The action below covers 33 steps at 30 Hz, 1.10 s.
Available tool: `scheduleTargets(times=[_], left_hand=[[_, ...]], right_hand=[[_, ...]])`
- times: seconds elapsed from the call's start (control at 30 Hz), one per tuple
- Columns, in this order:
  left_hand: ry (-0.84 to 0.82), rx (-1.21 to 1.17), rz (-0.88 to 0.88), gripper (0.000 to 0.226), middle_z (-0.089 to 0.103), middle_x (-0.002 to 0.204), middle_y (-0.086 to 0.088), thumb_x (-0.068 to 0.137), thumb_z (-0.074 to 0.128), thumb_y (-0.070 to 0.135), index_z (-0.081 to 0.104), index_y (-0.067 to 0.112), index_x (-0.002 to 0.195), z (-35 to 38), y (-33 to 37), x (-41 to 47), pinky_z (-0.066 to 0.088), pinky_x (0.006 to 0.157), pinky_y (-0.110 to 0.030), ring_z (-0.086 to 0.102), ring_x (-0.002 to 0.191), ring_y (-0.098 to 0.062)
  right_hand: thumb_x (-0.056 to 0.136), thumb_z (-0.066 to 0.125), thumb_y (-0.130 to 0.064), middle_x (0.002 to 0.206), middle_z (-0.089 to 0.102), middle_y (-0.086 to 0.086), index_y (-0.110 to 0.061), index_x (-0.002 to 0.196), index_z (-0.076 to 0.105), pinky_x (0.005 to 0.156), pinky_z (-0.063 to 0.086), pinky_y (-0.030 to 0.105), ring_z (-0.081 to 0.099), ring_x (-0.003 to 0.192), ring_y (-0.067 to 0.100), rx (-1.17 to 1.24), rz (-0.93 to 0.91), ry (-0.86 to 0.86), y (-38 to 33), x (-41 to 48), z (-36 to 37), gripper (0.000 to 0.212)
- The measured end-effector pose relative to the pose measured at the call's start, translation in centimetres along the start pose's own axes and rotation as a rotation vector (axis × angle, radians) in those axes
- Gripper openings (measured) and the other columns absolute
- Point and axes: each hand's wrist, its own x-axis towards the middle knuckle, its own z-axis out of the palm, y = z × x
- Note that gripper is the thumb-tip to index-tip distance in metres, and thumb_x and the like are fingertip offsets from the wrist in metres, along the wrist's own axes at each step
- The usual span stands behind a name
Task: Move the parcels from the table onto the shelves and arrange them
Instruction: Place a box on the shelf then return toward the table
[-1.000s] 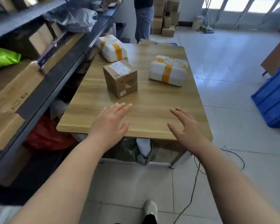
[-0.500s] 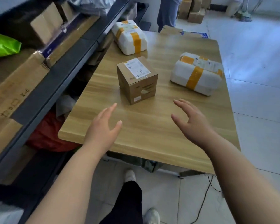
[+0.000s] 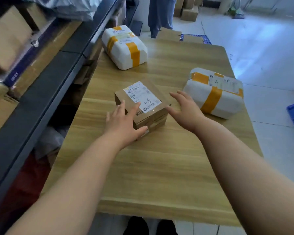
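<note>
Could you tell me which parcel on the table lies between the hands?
The brown box marked 1-6, between left hand and right hand; the far parcel and right parcel are white with orange tape.

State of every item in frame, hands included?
Box: sealed, label up, on table.
Left hand: open, against the box's near-left side.
Right hand: open, at the box's right side; contact unclear.
Far parcel: taped shut, on table.
Right parcel: taped shut, on table.
</note>
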Motion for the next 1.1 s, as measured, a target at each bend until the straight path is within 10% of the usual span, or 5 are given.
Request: scheduleTargets(times=[0.3, 0.63, 0.9, 1.1], left_hand=[[-0.055, -0.298, -0.110, 0.084, 0.000, 0.162, -0.004, 0.086, 0.065, 0.039, 0.010, 0.047, 0.149, 4.1, -1.4, 2.8, 0.025, 0.116, -0.048, 0.029, 0.141, -0.032], [-0.091, -0.405, -0.057, 0.096, 0.004, 0.162, 0.006, 0.078, 0.073, 0.048, 0.008, 0.048, 0.149, 3.6, -2.8, -2.1, 0.019, 0.115, -0.031, 0.011, 0.148, -0.011], [-0.214, -0.552, -0.112, 0.131, 0.020, 0.158, 0.013, 0.066, 0.087, 0.035, -0.014, 0.042, 0.149, 2.9, -4.2, -1.0, 0.023, 0.113, -0.025, 0.026, 0.142, -0.008], [-0.192, -0.551, -0.136, 0.134, 0.044, 0.147, 0.007, 0.069, 0.086, 0.027, -0.024, 0.042, 0.146, 4.1, -2.8, 0.2, 0.035, 0.102, -0.025, 0.047, 0.125, -0.014]], right_hand=[[0.096, 0.053, -0.031, 0.147, 0.043, 0.004, -0.019, 0.148, 0.033, 0.101, 0.031, 0.025, 0.042, 0.133, 0.021, 0.232, 0.135, -0.014, 0.4, 4.4, 4.8, 0.057], [0.094, 0.045, -0.047, 0.124, 0.059, -0.002, -0.026, 0.140, 0.043, 0.091, 0.045, 0.038, 0.056, 0.110, 0.019, 0.114, 0.230, 0.009, 2.9, -0.4, 5.3, 0.050], [0.073, 0.078, -0.044, 0.160, 0.014, -0.004, -0.026, 0.153, -0.010, 0.114, 0.028, 0.034, 0.029, 0.142, 0.015, 0.409, 0.112, -0.403, 5.4, -0.7, 3.9, 0.121], [0.068, 0.087, -0.019, 0.151, 0.037, -0.007, -0.023, 0.152, -0.017, 0.107, 0.027, 0.021, 0.033, 0.140, 0.012, 0.378, 0.065, -0.418, 5.3, -0.6, 5.7, 0.133]])
